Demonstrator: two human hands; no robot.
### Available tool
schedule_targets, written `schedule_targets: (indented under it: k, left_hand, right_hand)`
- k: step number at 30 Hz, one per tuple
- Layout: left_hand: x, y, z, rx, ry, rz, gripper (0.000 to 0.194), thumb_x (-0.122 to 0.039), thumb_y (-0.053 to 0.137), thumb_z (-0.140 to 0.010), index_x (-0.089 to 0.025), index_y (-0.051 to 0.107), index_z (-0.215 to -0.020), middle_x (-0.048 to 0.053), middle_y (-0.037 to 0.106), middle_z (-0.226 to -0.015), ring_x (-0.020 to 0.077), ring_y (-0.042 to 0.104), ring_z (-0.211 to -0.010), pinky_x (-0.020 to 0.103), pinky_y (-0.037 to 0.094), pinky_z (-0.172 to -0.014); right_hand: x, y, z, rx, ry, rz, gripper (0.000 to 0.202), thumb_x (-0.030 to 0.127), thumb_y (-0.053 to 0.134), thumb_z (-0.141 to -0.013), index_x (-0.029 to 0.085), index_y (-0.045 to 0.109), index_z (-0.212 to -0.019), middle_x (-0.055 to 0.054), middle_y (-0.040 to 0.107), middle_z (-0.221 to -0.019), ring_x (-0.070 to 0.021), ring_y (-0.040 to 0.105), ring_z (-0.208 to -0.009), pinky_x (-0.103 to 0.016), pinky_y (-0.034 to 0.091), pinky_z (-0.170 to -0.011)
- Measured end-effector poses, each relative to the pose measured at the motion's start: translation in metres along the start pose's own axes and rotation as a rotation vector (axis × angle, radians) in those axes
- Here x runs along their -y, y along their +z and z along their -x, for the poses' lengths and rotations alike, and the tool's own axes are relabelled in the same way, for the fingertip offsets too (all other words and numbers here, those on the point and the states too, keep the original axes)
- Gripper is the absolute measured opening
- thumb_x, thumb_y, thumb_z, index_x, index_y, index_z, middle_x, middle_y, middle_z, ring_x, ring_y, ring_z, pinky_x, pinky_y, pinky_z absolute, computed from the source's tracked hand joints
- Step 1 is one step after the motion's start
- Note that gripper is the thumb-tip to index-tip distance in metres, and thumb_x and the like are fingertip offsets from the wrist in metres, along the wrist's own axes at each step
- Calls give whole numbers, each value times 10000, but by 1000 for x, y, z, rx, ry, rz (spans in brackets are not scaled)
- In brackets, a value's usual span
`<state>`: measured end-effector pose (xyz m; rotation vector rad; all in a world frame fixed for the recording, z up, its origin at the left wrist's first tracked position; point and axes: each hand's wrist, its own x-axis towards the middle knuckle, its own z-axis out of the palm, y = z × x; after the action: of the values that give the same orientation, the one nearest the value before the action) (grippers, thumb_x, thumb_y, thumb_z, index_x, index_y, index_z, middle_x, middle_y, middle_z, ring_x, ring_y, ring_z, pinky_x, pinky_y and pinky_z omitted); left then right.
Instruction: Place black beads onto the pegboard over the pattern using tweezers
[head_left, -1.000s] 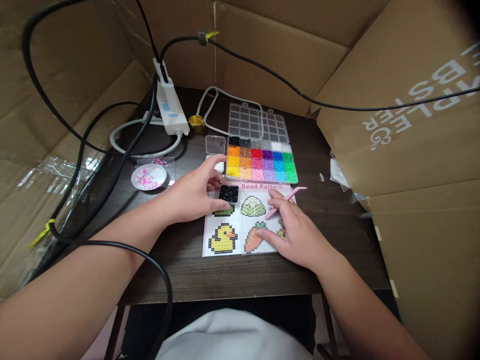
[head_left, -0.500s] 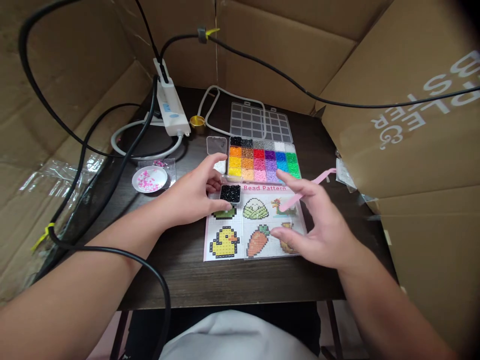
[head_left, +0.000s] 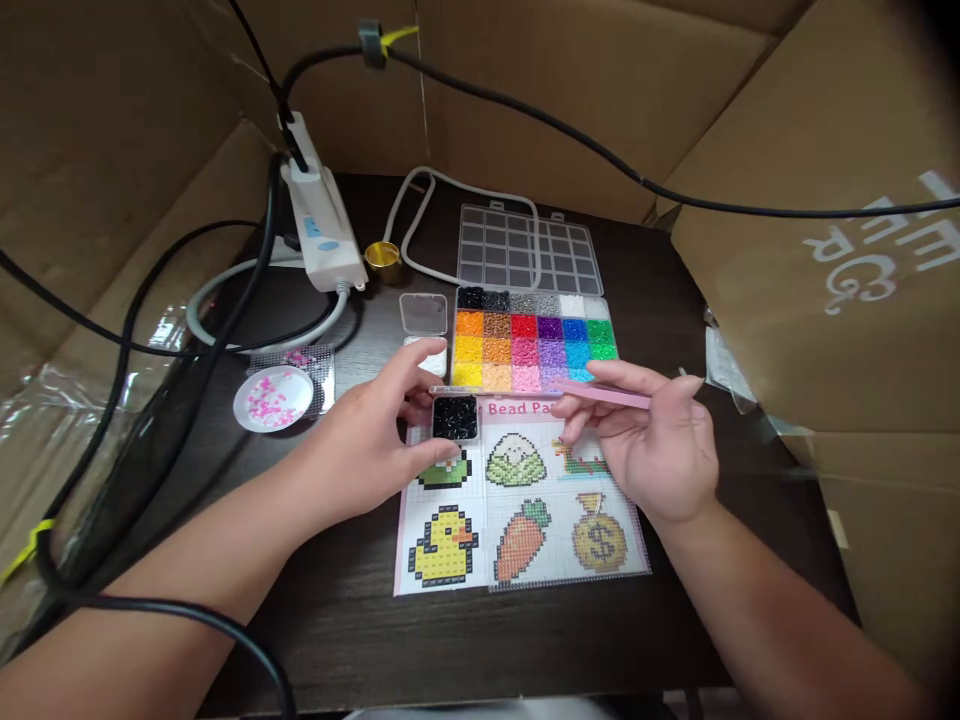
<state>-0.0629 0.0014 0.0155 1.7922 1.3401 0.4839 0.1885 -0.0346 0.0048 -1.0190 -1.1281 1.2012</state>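
Near the sheet's upper left corner, my left hand (head_left: 367,435) grips a small clear box of black beads (head_left: 454,417) between thumb and fingers. Pink tweezers (head_left: 609,394) lie across the fingers of my right hand (head_left: 660,440), pinned by the thumb, over the right side of the sheet. The bead pattern sheet (head_left: 555,530) shows a duck, a carrot, a money bag and other pictures, with a clear pegboard over part of it. Behind it sits the sorted bead case (head_left: 525,350), its clear lid (head_left: 525,245) folded back.
At the left, a white dish (head_left: 273,399) of pink beads overlaps a small pegboard (head_left: 322,370). An open box of white beads (head_left: 427,355), a gold cup (head_left: 384,262), a power strip (head_left: 322,220) and looping cables stand farther back. Cardboard walls (head_left: 525,120) surround the table.
The view has shifted closer to the table. My right hand has turned and closed on the tweezers, which now point left. My left hand still holds the black bead box.
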Motion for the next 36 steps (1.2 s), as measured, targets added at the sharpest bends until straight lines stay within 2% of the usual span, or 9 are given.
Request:
schedule_targets:
  k: [2,8,12,19,26,36]
  left_hand:
    - [1,1,0,-4,-2,-3,792,-282,746,-701,-324,327,-1371,54,624,-1120,168,607,-797,364,534,-791]
    - [3,0,1,4,2,-45,760,-312,734,-732,-341,324,-1371,49,630,-1128,164,616,-792,363,541,-793]
    - [8,-2,2,31,14,-70,757,-324,732,-748,-369,306,-1373,39,631,-1151,165,635,-816,362,544,-814]
    - [7,0,2,24,5,-63,748,-317,735,-740,-349,330,-1368,48,635,-1152,170,636,-827,354,548,-818]
    - [3,1,1,7,-12,-40,770,-323,756,-717,-333,352,-1372,51,644,-1131,171,634,-810,352,553,-803]
    - [1,1,1,0,18,-45,768,-276,760,-718,-326,355,-1368,35,649,-1123,158,634,-811,342,552,-797]
  right_hand:
    - [-3,1,-1,-15,25,13,492,562,317,-971,218,657,-1063,-57,740,-825,-182,680,-637,-359,560,-565]
    - [-8,4,-1,61,80,-24,309,401,461,-968,200,696,-967,-58,730,-785,-167,646,-587,-335,523,-532]
    - [-9,3,-5,14,105,-46,311,400,462,-967,203,701,-962,-56,724,-777,-163,645,-588,-329,522,-533]
    - [-6,7,-9,-57,128,11,306,408,467,-966,208,697,-938,-45,716,-752,-162,648,-594,-326,537,-541]
    - [-6,10,-8,-82,68,44,280,377,488,-963,218,718,-954,-51,716,-791,-160,642,-605,-319,530,-526]
    - [-10,13,-9,-128,32,41,275,335,512,-958,166,729,-964,-82,719,-787,-169,639,-607,-338,510,-546]
